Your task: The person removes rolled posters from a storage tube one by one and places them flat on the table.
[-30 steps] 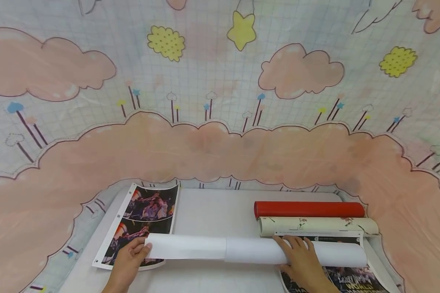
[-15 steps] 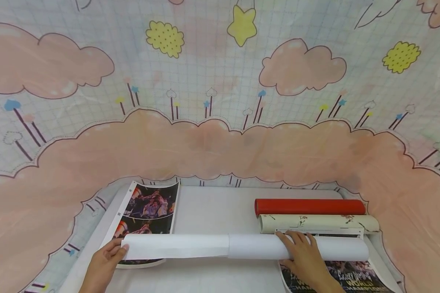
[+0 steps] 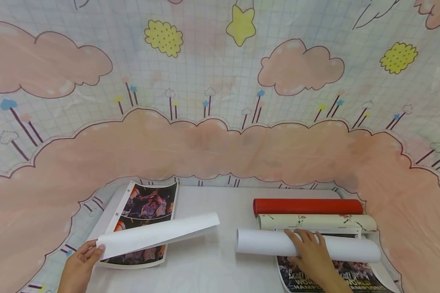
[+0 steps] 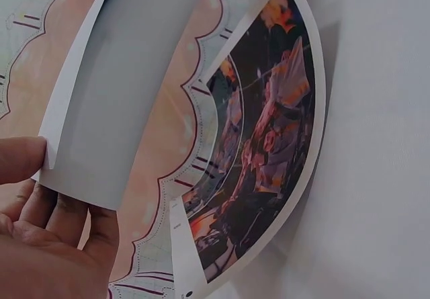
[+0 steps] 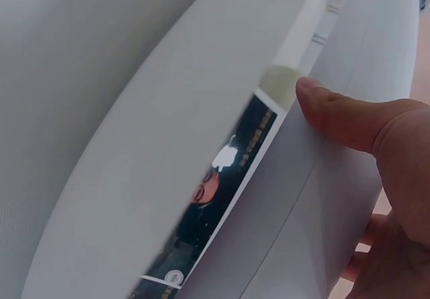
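Observation:
My left hand point(image 3: 78, 260) pinches the left end of a curled white paper sheet point(image 3: 154, 234), thumb against its edge. In the left wrist view the sheet point(image 4: 127, 84) bends into an open trough above the fingers. The sheet slants up to the right, its far end apart from the white paper roll point(image 3: 260, 243). My right hand point(image 3: 311, 254) grips that roll, fingers over its top and thumb on the near side. In the right wrist view the thumb point(image 5: 342, 117) lies on the roll, where a thin seam runs lengthwise.
A photo-printed sheet point(image 3: 150, 203) lies at the left of the white table point(image 3: 205, 268). At the right lie a red roll point(image 3: 308, 206), a cream flowered roll point(image 3: 278, 222) and a dark poster point(image 3: 297, 278), partly under the white roll. A cloud-patterned cloth point(image 3: 220, 150) stands behind.
My left hand has moved left, drawing the white sheet out of the white roll; the two are now apart. The roll and my right hand have shifted slightly right.

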A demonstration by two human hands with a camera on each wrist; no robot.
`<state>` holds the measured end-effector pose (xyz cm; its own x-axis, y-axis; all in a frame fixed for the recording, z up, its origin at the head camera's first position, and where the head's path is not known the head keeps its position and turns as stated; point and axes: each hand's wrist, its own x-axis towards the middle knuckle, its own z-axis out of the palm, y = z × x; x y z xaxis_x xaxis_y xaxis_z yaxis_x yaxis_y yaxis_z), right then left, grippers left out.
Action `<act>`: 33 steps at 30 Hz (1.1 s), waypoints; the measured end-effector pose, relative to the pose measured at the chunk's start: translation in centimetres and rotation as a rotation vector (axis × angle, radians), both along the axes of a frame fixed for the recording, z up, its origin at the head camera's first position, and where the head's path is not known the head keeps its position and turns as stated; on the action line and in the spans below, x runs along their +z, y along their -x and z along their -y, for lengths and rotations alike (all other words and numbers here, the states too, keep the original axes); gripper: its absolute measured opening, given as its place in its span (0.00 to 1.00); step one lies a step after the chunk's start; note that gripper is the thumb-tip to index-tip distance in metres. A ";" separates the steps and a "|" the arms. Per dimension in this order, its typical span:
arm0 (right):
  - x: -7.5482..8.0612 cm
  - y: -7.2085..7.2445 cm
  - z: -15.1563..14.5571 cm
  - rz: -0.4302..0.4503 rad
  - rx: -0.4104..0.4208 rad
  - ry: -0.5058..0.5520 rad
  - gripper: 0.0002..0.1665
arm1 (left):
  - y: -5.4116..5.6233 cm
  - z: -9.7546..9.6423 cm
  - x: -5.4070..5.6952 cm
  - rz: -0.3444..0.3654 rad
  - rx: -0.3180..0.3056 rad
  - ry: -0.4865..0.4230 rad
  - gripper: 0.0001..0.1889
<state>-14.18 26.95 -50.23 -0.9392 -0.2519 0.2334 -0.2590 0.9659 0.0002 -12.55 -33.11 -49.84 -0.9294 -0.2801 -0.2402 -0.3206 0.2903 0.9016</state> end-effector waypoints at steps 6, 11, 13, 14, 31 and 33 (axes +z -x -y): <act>0.1 0.2 -0.5 0.001 -0.004 -0.014 0.50 | 0.2 -0.7 0.0 0.032 0.047 -0.062 0.33; 0.4 0.5 -1.1 -0.020 0.003 -0.027 0.50 | 0.5 -1.4 0.4 0.057 0.049 -0.054 0.34; 0.5 0.6 -1.4 -0.025 0.002 -0.030 0.49 | 0.6 -1.7 0.6 0.070 0.052 -0.045 0.33; 0.6 0.6 -1.5 -0.026 0.001 -0.033 0.49 | 0.7 -1.7 0.6 0.066 0.050 -0.049 0.34; 2.1 2.6 -3.3 -0.065 0.033 -0.026 0.51 | 0.8 -2.3 0.6 0.032 0.088 -0.084 0.30; 2.4 2.7 -3.6 -0.072 0.028 -0.032 0.51 | 0.8 -2.4 0.4 0.024 0.079 -0.087 0.30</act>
